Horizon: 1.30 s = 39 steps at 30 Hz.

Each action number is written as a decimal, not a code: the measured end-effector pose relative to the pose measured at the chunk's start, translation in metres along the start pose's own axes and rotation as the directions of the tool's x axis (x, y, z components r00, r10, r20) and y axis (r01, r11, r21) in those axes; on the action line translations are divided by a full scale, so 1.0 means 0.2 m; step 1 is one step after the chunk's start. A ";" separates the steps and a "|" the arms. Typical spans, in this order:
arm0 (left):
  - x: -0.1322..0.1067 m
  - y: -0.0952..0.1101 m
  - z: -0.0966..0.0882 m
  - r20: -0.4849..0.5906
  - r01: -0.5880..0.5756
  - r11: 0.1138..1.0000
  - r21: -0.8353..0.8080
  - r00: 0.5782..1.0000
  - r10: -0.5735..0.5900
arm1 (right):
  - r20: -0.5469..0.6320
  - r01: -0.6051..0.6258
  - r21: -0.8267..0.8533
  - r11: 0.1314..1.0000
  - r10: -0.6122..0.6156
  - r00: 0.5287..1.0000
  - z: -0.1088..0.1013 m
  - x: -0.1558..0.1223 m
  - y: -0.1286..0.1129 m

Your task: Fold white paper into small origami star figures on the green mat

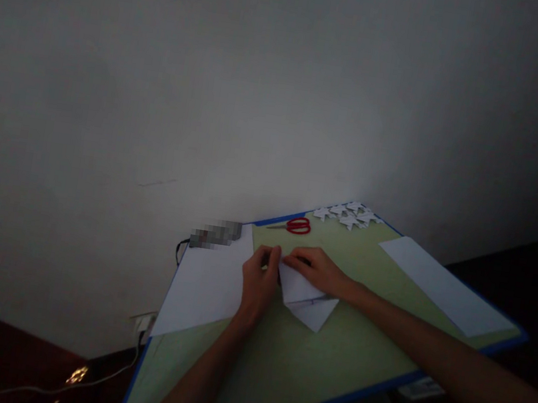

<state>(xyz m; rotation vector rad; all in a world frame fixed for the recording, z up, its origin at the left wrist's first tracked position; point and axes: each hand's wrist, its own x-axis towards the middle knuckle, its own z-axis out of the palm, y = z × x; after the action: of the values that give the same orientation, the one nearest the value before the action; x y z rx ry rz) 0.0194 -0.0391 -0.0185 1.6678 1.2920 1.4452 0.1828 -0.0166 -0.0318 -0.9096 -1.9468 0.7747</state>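
Observation:
A folded sheet of white paper (308,295) is between my hands over the middle of the table, with pointed flaps toward me. My left hand (260,278) is closed at the paper's left corner, thumb and fingers pinched together. From the right, my right hand (317,269) reaches over the paper's upper edge, its fingers pressed together on it. Beyond my hands lie red-handled scissors (298,225), blades pointing left. Several white folded paper stars (350,215) lie grouped at the table's far corner.
The pale green table (313,376) has a blue edge and stands against a grey wall (265,93). White sheets (206,286) lie at the left, a white paper strip (443,285) at the right. A blurred-out dark object (216,234) sits at the back left. A white cable (106,376) hangs from a socket.

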 end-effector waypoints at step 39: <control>0.04 -0.09 -0.01 0.055 0.151 0.964 -0.219 0.988 -0.142 | 0.117 -0.132 0.231 0.964 0.107 0.987 -0.02 0.00 0.08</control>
<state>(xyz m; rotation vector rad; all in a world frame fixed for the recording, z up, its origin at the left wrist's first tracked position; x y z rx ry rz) 0.0116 -0.0252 -0.0305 1.4172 1.1592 1.4055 0.1921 -0.0073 -0.0433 -0.8603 -1.8503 1.1200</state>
